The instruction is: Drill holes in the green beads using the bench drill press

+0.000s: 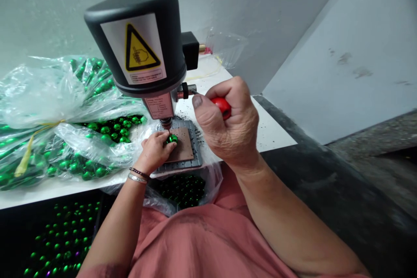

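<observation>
A black bench drill press with a yellow hand-warning label stands on the white table. My right hand is closed around the red knob of its feed lever, at the machine's right. Below the drill chuck, my left hand pinches a shiny green ball on a brown board. The bit comes down at the ball; whether it has entered the ball is too small to tell. Under the board lies the slotted grey metal base.
A clear plastic bag of green balls lies open at the left, with another tied bag behind. More green balls sit in a bag below the table edge. Dark shavings dot the white table. Several green balls show at lower left.
</observation>
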The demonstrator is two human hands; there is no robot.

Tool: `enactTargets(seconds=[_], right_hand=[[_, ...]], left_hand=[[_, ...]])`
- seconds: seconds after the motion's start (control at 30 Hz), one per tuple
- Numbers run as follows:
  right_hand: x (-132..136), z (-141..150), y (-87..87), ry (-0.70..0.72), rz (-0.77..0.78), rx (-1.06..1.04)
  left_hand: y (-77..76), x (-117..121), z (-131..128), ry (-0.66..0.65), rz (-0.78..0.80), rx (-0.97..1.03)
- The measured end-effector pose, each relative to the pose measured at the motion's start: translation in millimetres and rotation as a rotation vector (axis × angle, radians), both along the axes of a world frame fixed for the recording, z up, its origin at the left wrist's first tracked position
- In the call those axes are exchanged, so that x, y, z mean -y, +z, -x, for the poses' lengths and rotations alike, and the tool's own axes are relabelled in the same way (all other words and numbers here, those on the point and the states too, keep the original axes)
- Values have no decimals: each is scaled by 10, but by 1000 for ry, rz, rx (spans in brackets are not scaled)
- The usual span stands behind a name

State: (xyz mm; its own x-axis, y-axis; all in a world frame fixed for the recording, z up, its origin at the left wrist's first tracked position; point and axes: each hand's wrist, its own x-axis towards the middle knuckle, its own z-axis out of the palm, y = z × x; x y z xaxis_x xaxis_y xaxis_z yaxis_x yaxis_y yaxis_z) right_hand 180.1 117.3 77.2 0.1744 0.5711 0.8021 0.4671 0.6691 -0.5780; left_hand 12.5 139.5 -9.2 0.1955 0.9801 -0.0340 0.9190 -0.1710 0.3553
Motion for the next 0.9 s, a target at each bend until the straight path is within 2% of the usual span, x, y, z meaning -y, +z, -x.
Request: enactTargets(seconds=[0.23,0.57,0.7,0.83,0.9], right_hand=[[32,-5,-7,-55,26,34],[21,15,-158,-169,-117,102],[13,29,-322,-199,-143,93],[-11,41,-575,-136,-164,77],[-21,65,-593,-111,-187,34]], left_hand=[[-140,19,68,5,-31,182],[-266,15,89,-5,-67,153],[-291,12,92,-8,-75,161],[-287,20,88,7,-83,174],[-282,21,79,15,-83,188]])
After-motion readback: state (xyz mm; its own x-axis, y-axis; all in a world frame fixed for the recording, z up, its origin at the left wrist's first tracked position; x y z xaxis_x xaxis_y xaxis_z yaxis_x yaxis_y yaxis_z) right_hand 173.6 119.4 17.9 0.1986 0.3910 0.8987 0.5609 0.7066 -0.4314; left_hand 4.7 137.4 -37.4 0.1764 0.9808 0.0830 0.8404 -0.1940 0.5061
